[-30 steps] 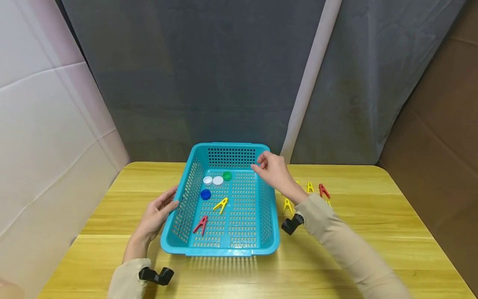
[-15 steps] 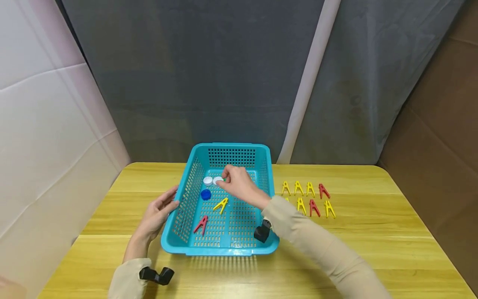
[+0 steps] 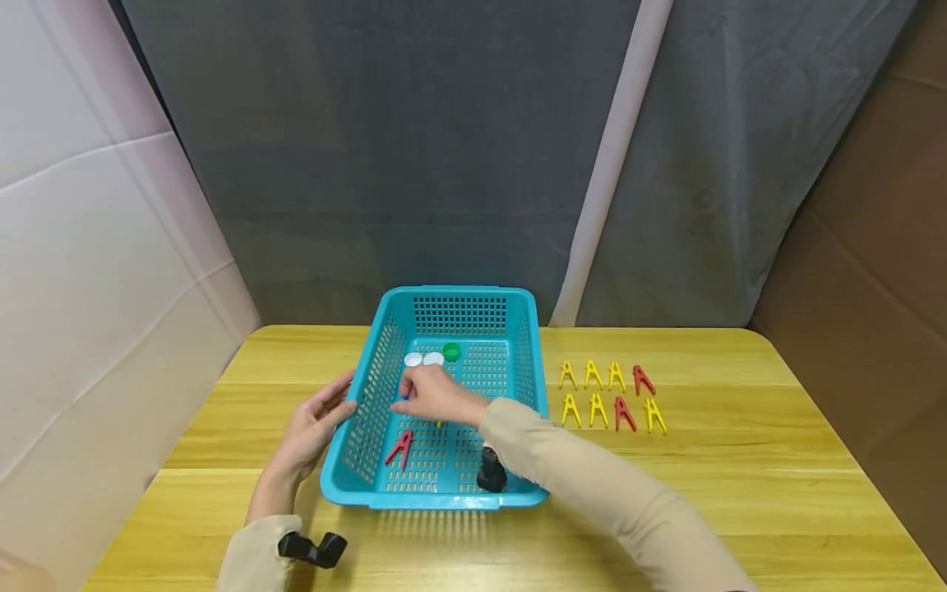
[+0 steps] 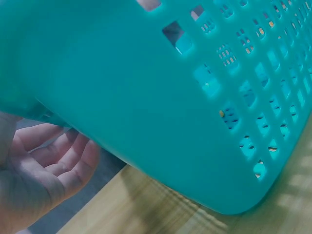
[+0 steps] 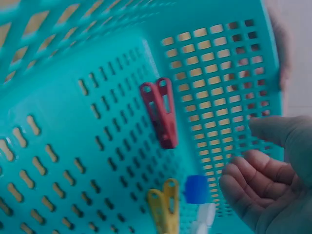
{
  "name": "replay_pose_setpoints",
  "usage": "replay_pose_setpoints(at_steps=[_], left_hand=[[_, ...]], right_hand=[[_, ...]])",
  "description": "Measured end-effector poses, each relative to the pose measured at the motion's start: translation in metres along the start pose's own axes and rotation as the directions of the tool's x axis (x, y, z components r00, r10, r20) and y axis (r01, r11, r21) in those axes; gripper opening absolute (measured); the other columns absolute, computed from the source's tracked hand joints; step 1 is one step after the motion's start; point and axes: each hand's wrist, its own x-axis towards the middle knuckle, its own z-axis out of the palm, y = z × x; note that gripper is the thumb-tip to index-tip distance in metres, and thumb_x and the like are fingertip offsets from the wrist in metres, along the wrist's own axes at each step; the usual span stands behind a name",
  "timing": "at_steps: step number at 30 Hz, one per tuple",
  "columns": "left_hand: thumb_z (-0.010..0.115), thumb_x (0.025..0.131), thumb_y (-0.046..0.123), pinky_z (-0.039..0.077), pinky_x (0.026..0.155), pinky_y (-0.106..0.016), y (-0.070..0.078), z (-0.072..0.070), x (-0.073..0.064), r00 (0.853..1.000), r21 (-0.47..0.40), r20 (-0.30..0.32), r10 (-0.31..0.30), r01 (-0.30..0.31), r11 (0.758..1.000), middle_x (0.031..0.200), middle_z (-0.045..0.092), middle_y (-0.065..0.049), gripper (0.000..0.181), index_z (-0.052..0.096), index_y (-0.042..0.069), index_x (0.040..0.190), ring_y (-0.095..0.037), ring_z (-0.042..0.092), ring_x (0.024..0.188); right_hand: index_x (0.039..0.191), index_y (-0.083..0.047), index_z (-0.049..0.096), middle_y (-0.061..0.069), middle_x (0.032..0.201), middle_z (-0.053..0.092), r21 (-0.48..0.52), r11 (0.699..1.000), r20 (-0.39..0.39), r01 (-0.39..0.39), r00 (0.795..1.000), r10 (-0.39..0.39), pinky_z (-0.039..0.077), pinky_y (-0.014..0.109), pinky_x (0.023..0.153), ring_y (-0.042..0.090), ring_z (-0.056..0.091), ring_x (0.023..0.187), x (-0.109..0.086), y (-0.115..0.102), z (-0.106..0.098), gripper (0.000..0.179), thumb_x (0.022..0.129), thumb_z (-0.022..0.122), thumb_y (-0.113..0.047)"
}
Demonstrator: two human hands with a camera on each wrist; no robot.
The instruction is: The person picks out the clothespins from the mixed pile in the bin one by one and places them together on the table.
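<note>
A blue perforated plastic basket [image 3: 436,500] stands on the table. On its left rim rests the thumb of my left hand [image 3: 314,423], with the fingers curled against the outside, gripping it. My right hand [image 3: 440,396] is inside the basket, thumb and loosely bent fingers apart with nothing between them. A blue bottle cap [image 5: 197,189] is close by these fingers, mostly hidden in the head view. Under the hand lies a yellow clothespin [image 5: 165,207]; a red clothespin [image 3: 399,448] is nearer the front. Two white caps [image 3: 433,359] and a green cap [image 3: 451,352] sit farther back.
Right of the basket, yellow clothespins [image 3: 597,411] and red clothespins [image 3: 625,413] lie in two rows on the wooden table [image 3: 710,510]. A grey curtain [image 3: 459,164] hangs behind the table's far edge.
My right hand has moved left from the basket's right rim, past the green and white caps, and down toward the blue cap. My left hand has stayed on the rim.
</note>
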Motion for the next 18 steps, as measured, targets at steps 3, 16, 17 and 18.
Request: replay_pose_setpoints(at_steps=[3,16,17,18], left_hand=[[0.054,0.096,0.012,0.053,0.077,-0.024,-0.001,0.000,0.000,1.000,-0.001,-0.001,-0.001,0.001,1.000,0.131,0.043,-0.023,0.058,0.028,-0.005,0.144,-0.003,0.058,0.099],[0.053,0.096,0.010,0.053,0.076,-0.023,0.000,-0.002,0.000,1.000,-0.041,0.006,0.011,-0.011,0.999,0.116,0.053,0.002,0.057,0.027,-0.007,0.144,-0.003,0.059,0.097],[0.053,0.096,0.009,0.053,0.076,-0.023,0.000,-0.002,0.000,1.000,-0.042,0.007,0.012,-0.012,0.999,0.116,0.053,0.002,0.057,0.027,-0.007,0.144,-0.003,0.059,0.097],[0.053,0.096,0.009,0.053,0.076,-0.023,0.001,-0.002,0.000,1.000,-0.042,0.006,0.014,-0.014,0.999,0.117,0.053,0.000,0.056,0.027,-0.007,0.144,-0.003,0.059,0.097]], right_hand=[[0.087,-0.003,0.063,-0.004,0.063,0.053,0.031,1.000,0.078,0.001,0.997,-0.003,0.041,0.015,0.052,0.004,0.047,0.055,0.002,0.003,0.007,0.019,0.083,0.072,-0.019],[0.082,-0.001,0.067,0.002,0.070,0.065,0.066,0.995,0.247,0.077,0.965,-0.091,0.044,0.010,0.058,-0.002,0.051,0.059,0.011,0.010,0.030,0.010,0.081,0.073,-0.008],[0.081,-0.001,0.068,0.002,0.071,0.066,0.068,0.994,0.262,0.084,0.960,-0.099,0.044,0.010,0.058,-0.002,0.051,0.058,0.011,0.011,0.031,0.008,0.080,0.073,-0.008],[0.081,-0.001,0.069,0.002,0.071,0.067,0.069,0.994,0.277,0.089,0.955,-0.105,0.044,0.009,0.059,-0.002,0.051,0.058,0.011,0.012,0.031,0.007,0.080,0.073,-0.007]])
